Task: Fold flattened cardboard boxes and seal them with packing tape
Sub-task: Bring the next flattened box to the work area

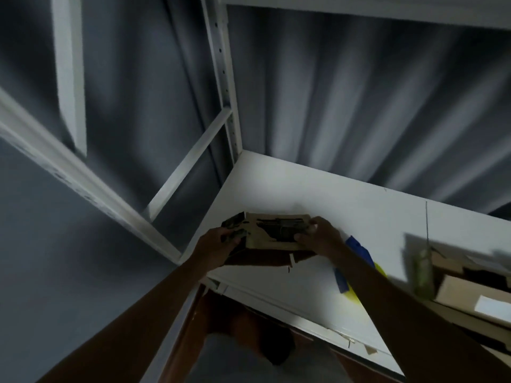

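A small cardboard box (pixel 272 233) with dark printing on its top stands on the white shelf (pixel 318 194), near its left front corner. My left hand (pixel 218 243) grips the box's left end, fingers curled over a dark flap. My right hand (pixel 320 234) grips its right end. The frame is blurred by motion, so the flaps are hard to make out. A blue and yellow tool (pixel 359 261), perhaps a tape dispenser, lies on the shelf just right of my right forearm.
More cardboard boxes (pixel 470 288) are piled at the shelf's right end, with a greenish blurred object (pixel 423 275) before them. White metal rack uprights (pixel 224 78) rise at the left. Brown cardboard (pixel 221 313) sits under the shelf. A grey corrugated wall stands behind.
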